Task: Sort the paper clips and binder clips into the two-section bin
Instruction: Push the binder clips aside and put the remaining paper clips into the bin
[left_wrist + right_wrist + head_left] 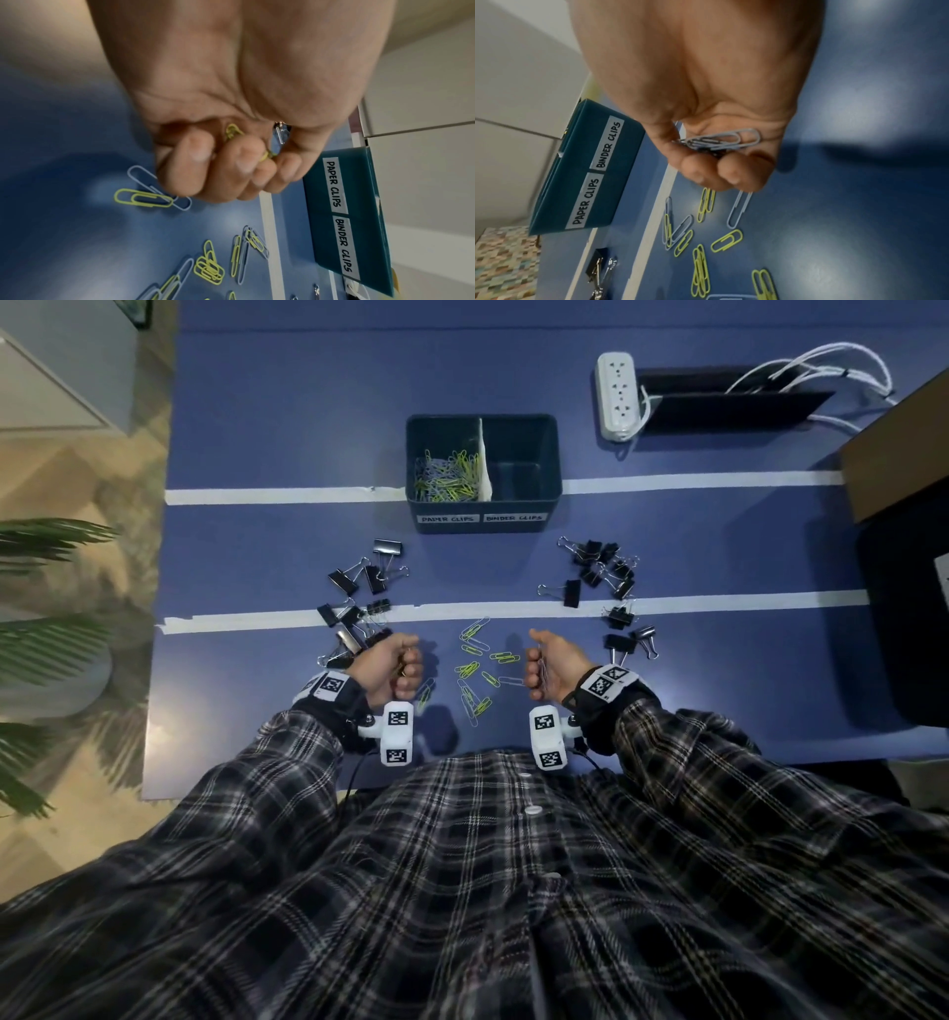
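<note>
A dark two-section bin point(481, 511) stands mid-table with labels PAPER CLIPS and BINDER CLIPS; its left section holds a heap of paper clips point(447, 476), and the right section looks bare. Loose green and pale paper clips point(475, 667) lie between my hands. My left hand point(395, 666) is curled round several paper clips point(232, 131). My right hand point(547, 666) is curled round several pale paper clips point(725, 139). Black binder clips lie in two groups, left point(362, 598) and right point(606, 588).
A white power strip point(618, 395) with cables and a black tray point(729, 403) sit at the back right. A cardboard box point(898, 454) and a dark object point(909, 618) stand at the right edge. White tape lines point(287, 495) cross the blue table. A plant point(46, 588) is left of the table.
</note>
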Demonstrator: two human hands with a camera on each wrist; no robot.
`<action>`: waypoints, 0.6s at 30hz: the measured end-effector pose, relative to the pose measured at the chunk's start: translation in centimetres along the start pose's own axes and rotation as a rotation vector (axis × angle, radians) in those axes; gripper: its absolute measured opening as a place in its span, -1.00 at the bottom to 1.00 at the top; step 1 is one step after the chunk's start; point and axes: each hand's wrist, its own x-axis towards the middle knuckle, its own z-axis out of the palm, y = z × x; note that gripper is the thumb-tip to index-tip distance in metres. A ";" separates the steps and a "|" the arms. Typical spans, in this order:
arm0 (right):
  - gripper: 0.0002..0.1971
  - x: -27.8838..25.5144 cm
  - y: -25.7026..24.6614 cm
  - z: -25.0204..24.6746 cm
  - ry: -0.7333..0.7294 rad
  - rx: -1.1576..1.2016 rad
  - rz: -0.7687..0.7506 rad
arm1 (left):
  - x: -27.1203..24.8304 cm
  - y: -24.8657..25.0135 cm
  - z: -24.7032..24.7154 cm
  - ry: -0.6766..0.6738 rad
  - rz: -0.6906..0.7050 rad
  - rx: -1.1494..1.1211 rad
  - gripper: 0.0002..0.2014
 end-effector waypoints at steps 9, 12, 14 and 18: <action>-0.82 0.0 -0.1 -0.5 0.151 -1.001 -0.344 | -0.4 -0.7 -0.9 0.188 0.115 0.441 -0.68; -0.93 0.2 0.5 -0.4 0.219 -1.195 -0.516 | -0.2 -0.5 -1.6 0.285 0.163 1.116 -0.67; -0.81 0.3 0.9 -0.3 0.243 -1.313 -0.579 | -0.4 -0.5 -1.8 0.407 0.211 1.418 -0.66; -0.78 0.4 0.9 0.0 0.266 -1.462 -0.658 | -1.0 -1.6 -0.3 0.444 0.264 1.678 -0.53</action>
